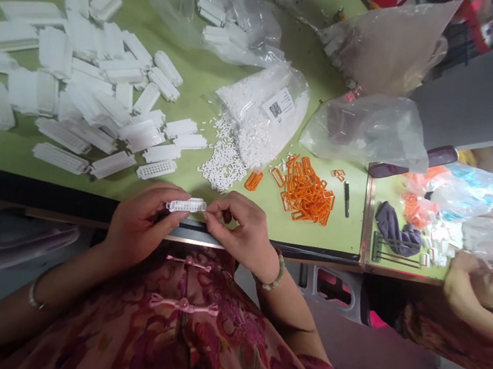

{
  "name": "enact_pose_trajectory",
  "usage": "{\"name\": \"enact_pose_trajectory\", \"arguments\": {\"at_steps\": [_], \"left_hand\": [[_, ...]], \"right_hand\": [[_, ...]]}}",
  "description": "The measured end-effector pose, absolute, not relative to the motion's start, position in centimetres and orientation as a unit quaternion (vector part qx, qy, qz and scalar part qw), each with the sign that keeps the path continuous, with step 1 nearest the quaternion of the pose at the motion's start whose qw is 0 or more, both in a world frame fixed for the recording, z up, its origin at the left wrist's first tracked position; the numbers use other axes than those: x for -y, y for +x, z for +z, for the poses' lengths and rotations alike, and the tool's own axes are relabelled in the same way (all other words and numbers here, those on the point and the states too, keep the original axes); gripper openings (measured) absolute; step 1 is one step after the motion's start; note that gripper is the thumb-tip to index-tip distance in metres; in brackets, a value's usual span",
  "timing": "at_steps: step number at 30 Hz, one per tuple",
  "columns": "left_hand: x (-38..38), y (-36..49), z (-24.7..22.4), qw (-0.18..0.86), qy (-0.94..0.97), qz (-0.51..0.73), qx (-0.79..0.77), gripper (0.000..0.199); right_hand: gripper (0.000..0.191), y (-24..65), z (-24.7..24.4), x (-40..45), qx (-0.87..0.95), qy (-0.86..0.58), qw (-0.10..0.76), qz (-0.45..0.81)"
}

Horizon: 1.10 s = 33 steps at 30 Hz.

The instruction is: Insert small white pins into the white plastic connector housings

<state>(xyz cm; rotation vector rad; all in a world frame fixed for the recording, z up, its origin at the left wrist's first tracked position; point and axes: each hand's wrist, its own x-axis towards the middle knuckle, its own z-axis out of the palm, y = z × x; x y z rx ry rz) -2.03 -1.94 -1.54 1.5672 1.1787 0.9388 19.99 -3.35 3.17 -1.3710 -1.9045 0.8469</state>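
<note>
My left hand [145, 217] is closed around one end of a white perforated plastic housing [188, 205], held over the table's front edge. Thumb and forefinger of my right hand [239, 228] pinch at the other end of that housing; whatever tiny thing sits between these fingertips is too small to make out. Just beyond my hands lies a loose heap of small white pegs [224, 161]. A few orange frames [253, 180] lie near my right hand, and a larger pile of orange frames [307, 192] is to the right.
Many white housings [90, 68] cover the left of the green table. Behind the pegs stands a clear bag of pegs [264, 111], with further plastic bags [365, 129] around. A black pen-like tool [346, 199] lies at right. A co-worker's arm [470, 294] is at the far right.
</note>
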Motion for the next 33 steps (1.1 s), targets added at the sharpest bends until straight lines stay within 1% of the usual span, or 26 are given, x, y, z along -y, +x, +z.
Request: {"name": "enact_pose_trajectory", "arguments": {"at_steps": [4, 10, 13, 18, 23, 28, 29, 31, 33], "left_hand": [[1.8, -2.0, -1.5, 0.45, 0.654, 0.367, -0.484, 0.019], [1.9, -1.9, -1.1, 0.42, 0.681, 0.375, -0.468, 0.016], [2.1, -1.9, -1.1, 0.413, 0.684, 0.387, -0.46, 0.016], [2.2, -1.9, -1.3, 0.441, 0.662, 0.39, -0.463, 0.014], [2.3, -1.9, -1.4, 0.451, 0.648, 0.383, -0.48, 0.017], [2.3, -2.1, -1.7, 0.453, 0.634, 0.401, -0.481, 0.016], [2.3, -2.0, -1.7, 0.454, 0.632, 0.404, -0.48, 0.016], [2.4, -2.0, -1.8, 0.462, 0.624, 0.414, -0.475, 0.015], [2.4, -1.9, -1.8, 0.473, 0.615, 0.426, -0.466, 0.014]], "right_hand": [[0.017, 19.6, 3.4, 3.2, 0.736, -0.54, 0.283, 0.296], [0.019, 19.3, 3.3, 3.3, 0.758, -0.542, 0.253, 0.261], [0.02, 19.1, 3.0, 3.5, 0.77, -0.532, 0.261, 0.236], [0.019, 18.9, 2.1, 3.9, 0.767, -0.526, 0.294, 0.219], [0.017, 18.7, 1.3, 4.6, 0.798, -0.492, 0.327, 0.123], [0.022, 19.0, 0.0, 5.2, 0.839, -0.461, 0.286, 0.052], [0.023, 19.1, -0.1, 5.2, 0.843, -0.449, 0.294, 0.048], [0.024, 19.3, 0.1, 5.1, 0.832, -0.433, 0.34, 0.07], [0.026, 19.5, 0.5, 4.9, 0.786, -0.458, 0.392, 0.137]]}}
